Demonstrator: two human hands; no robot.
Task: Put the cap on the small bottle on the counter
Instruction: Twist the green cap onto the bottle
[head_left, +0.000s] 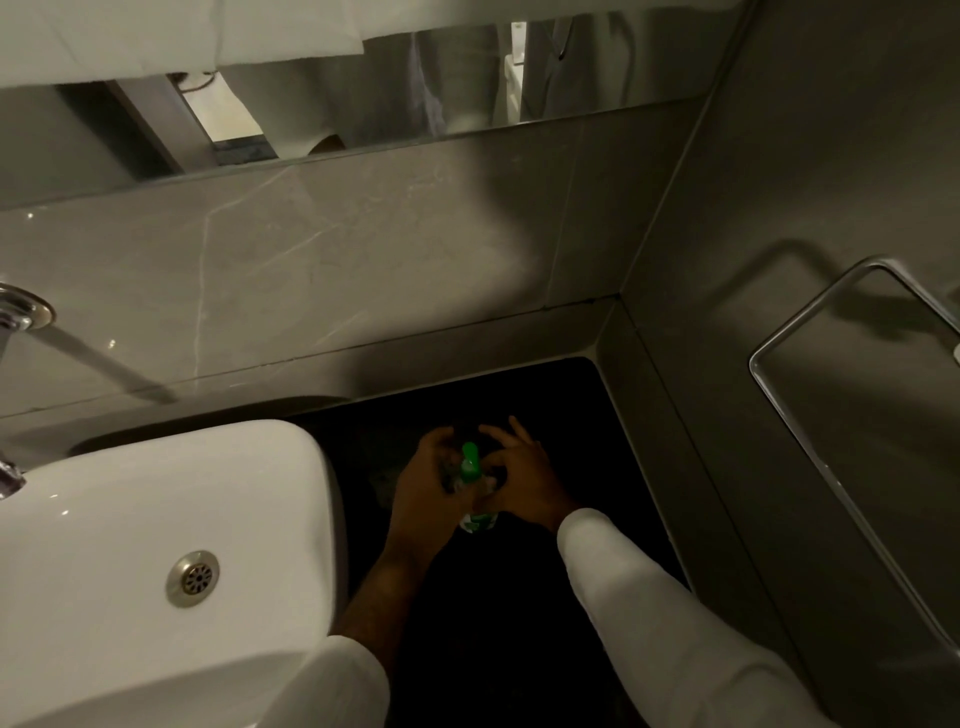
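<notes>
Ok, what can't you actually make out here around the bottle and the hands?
Head view only:
- Small bottle: body mostly covered by left hand and right hand.
- Green cap: blurred; seated or not, unclear.
- Black counter: too dark for detail.
- Tap: cut by left edge.

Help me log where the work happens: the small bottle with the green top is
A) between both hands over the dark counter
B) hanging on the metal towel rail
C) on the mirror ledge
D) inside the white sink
A: the small bottle sits between the left hand and right hand, over the dark counter beside the sink.
</notes>
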